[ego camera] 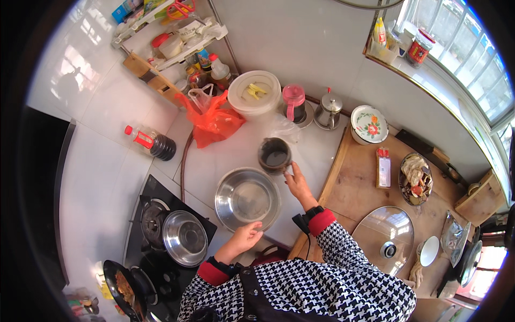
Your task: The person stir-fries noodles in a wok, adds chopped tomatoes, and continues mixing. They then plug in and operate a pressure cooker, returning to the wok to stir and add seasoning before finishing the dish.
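My right hand (298, 186) has its fingers at the near right side of a small dark pot (275, 155), gripping it by that edge. The pot's mouth faces up and a grey sheen shows inside; whether it is liquid I cannot tell. Just below it on the white counter rests a wide stainless steel basin (225, 197). My left hand (243, 239) hovers over or touches the basin's near rim, fingers partly spread and nothing held. The basin's inside looks shiny, and I cannot tell whether water is in it.
To the left, a black gas stove (161, 253) carries a steel bowl (185, 237) and a wok with food (126, 292). A red plastic bag (215, 124) and white tub (254, 92) stand behind. A glass lid (384, 233) lies on the wooden board (354, 181) at right.
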The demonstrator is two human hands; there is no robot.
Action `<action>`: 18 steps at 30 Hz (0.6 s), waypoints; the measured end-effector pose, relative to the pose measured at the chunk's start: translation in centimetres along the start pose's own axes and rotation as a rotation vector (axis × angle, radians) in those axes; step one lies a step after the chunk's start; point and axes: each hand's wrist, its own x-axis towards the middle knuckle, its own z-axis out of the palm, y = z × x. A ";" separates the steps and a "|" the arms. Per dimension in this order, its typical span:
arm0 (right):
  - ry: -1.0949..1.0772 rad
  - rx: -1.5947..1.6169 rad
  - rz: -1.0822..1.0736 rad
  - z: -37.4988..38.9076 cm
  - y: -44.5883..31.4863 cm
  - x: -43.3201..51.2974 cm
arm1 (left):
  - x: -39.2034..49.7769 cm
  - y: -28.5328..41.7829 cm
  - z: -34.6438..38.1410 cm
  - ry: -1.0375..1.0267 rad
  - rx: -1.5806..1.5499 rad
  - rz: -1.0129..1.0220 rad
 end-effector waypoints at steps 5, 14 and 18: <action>-0.229 -0.113 -0.101 4.1 -0.8 3.0 | 2.4 0.5 -0.5 -0.053 0.067 -0.002; 0.295 -0.149 -0.226 0.3 -2.7 11.1 | 3.4 3.0 -1.8 -0.011 0.082 0.046; 0.323 -0.148 -0.215 -0.5 -4.5 15.0 | 2.3 3.3 -1.9 -0.013 0.087 0.054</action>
